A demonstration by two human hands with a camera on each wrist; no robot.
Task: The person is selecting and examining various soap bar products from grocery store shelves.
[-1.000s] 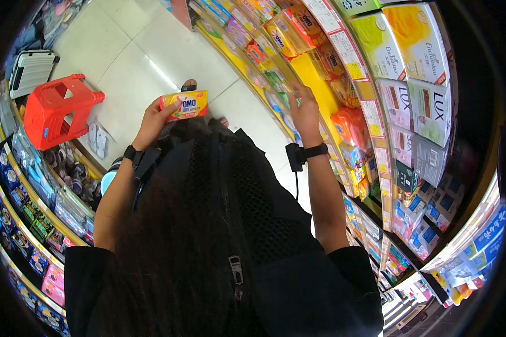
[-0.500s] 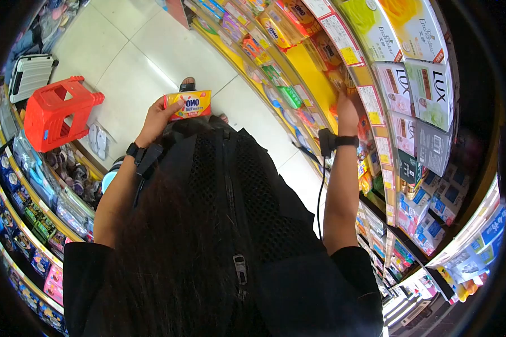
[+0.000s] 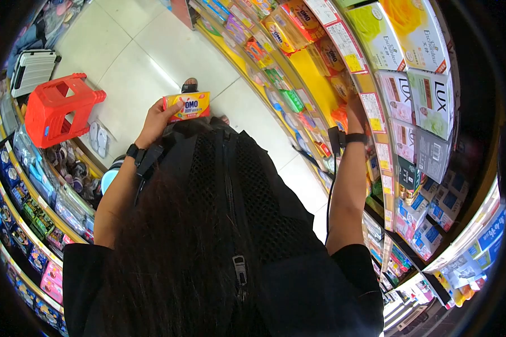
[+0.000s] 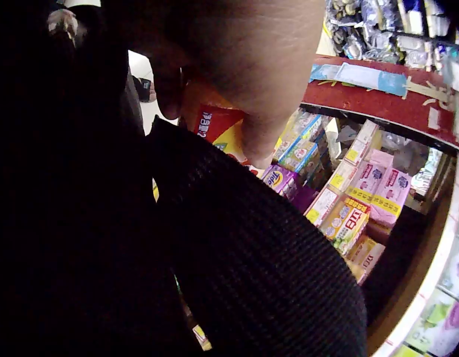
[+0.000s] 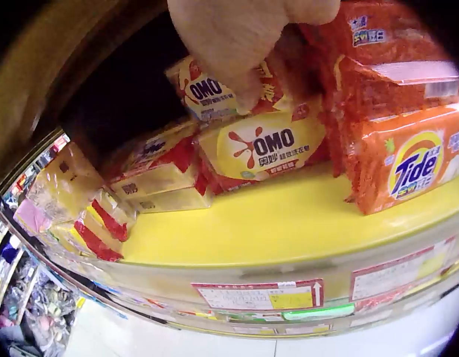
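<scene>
**Shop aisle: soap bar positions**

Yellow shelf [image 5: 289, 230], right side, carries stacked OMO bars [image 5: 263, 149]. Right hand [image 5: 244, 37] reaches in, fingertips touching the upper bar; grasp cannot be determined. Left hand [image 3: 154, 121] grasps a separate OMO bar [image 3: 187, 106], well left of the shelf.

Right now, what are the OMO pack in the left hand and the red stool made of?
OMO pack: looks like glossy printed plastic or paper wrap, going by the sheen; which one is unclear. Red stool: likely moulded plastic, with uniform colour, cut-out top and ribbed legs.
</scene>
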